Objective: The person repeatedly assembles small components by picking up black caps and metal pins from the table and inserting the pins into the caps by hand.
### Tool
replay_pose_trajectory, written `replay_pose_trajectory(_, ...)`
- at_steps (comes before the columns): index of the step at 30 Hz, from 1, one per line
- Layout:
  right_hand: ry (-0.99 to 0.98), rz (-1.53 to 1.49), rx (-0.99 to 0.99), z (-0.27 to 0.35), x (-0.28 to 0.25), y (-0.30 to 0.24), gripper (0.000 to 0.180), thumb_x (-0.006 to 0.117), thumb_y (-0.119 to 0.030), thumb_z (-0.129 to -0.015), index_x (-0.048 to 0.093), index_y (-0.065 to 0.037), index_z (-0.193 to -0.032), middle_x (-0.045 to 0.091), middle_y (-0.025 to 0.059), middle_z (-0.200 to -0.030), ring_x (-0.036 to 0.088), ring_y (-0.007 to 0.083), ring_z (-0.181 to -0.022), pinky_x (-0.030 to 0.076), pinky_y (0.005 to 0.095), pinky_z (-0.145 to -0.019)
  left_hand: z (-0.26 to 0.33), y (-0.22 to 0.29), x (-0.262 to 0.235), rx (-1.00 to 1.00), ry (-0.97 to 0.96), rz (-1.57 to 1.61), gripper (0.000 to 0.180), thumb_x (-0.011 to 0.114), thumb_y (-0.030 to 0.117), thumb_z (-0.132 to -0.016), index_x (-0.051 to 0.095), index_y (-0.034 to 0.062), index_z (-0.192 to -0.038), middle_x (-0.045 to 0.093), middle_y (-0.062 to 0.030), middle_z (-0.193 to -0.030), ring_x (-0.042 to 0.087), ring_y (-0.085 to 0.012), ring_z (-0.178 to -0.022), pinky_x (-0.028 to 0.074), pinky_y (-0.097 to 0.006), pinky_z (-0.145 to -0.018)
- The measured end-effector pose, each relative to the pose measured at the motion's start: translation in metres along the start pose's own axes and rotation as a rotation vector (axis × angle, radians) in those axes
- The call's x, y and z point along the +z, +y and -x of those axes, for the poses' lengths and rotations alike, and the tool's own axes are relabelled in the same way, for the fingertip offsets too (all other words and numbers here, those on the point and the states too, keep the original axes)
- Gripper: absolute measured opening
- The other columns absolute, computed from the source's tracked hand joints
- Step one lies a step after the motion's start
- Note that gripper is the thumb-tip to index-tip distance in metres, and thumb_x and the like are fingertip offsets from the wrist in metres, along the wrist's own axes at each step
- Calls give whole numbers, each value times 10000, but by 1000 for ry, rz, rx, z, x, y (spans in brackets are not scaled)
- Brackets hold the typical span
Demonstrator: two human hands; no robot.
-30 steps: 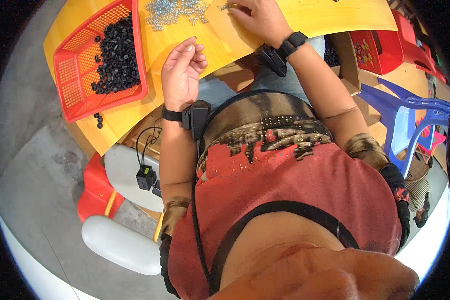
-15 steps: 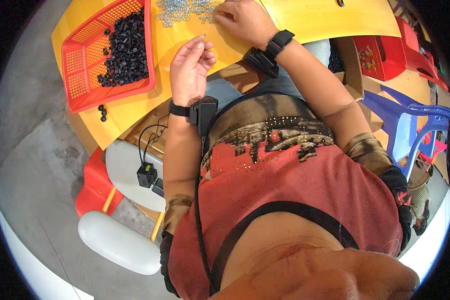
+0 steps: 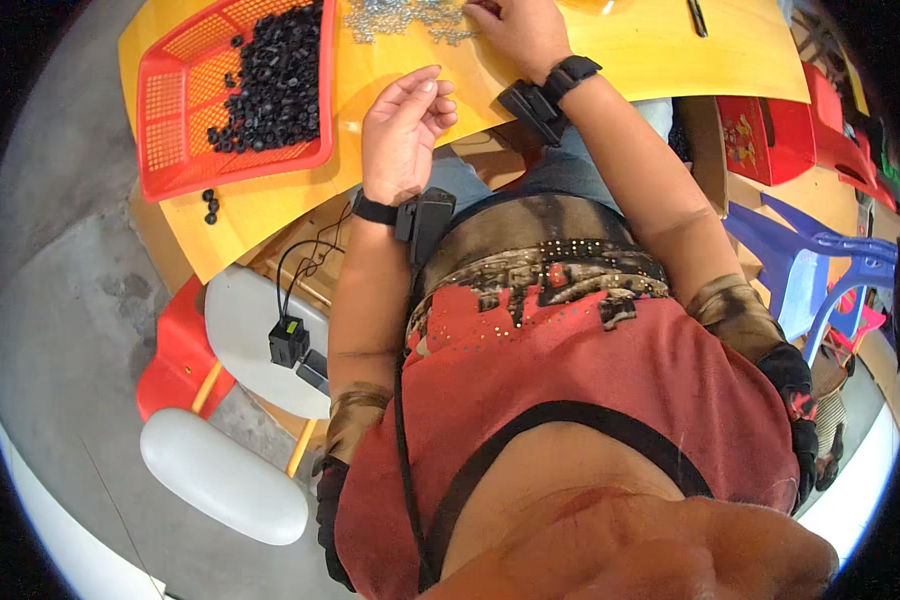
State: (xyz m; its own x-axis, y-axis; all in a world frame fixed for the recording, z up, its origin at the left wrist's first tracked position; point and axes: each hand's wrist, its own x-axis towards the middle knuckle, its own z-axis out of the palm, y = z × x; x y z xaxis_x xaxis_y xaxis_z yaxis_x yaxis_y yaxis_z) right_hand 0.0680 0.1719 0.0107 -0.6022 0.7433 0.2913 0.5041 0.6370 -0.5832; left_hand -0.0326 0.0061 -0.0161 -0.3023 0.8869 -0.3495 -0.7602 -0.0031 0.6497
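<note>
Nearest the camera is the person's red top [image 3: 610,400], and to the left below it a white stool [image 3: 240,330] carrying a small black box [image 3: 288,340] with a thin cable. Both forearms reach up from here to a yellow table [image 3: 260,205]; each wrist wears a black strap with a small black unit.

The left hand [image 3: 405,130] rests at the near edge of the table, palm turned up, fingers loosely curled and apart, with nothing clearly in it. It lies just right of a red mesh basket [image 3: 175,160].

The basket is roughly square, tilted in the view, and holds a heap of small black parts [image 3: 275,85] piled toward its right side; they look like short knobs or caps, too small to tell which way each points. Three more black bits [image 3: 210,205] lie loose on the table just below the basket's near rim.

Farther up, the right hand [image 3: 520,35] lies palm down on the table, fingers bent at the right end of a pile of small silvery metal pieces [image 3: 405,18]. The pile spreads left to right along the far edge; whether the fingers pinch a piece I cannot tell.

At the right, beside the table, stands a red box [image 3: 760,135] with a small coloured picture on its side, next to a blue plastic chair [image 3: 810,260]
</note>
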Motion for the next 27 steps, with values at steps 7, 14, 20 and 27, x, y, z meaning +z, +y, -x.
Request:
replay_pose_trajectory(7,51,-13,14,1,2,6,142,627,-146,-752,639,-5,-735,602,179,-759,572,350,-783,465,421,-710,-2,-3,2,13,6,1,201,554,72,-901,581,-3,-1085,639,-92,-906,596,-138,-730,513,-261,-684)
replay_pose_trajectory(14,0,44,-30,-3,-3,6,130,600,-109,-750,631,13,-716,590,205,-746,567,365,-757,466,430,-712,-3,-6,3,19,38,-54,190,552,80,-901,582,-3,-1070,639,-92,-891,594,-141,-716,512,-265,-683)
replay_pose_trajectory(20,22,12,-24,2,-8,7,126,587,-93,-737,622,24,-703,577,220,-729,568,373,-744,463,432,-709,0,-7,5,42,58,-74,189,566,64,-893,586,-10,-1066,637,-92,-895,595,-139,-718,518,-260,-661)
replay_pose_trajectory(27,60,-130,22,10,-14,10,134,592,-110,-737,608,21,-720,596,230,-759,576,389,-711,473,421,-660,-1,-6,4,67,82,-99,195,571,61,-891,587,-9,-1072,632,-88,-890,595,-138,-726,522,-259,-661)
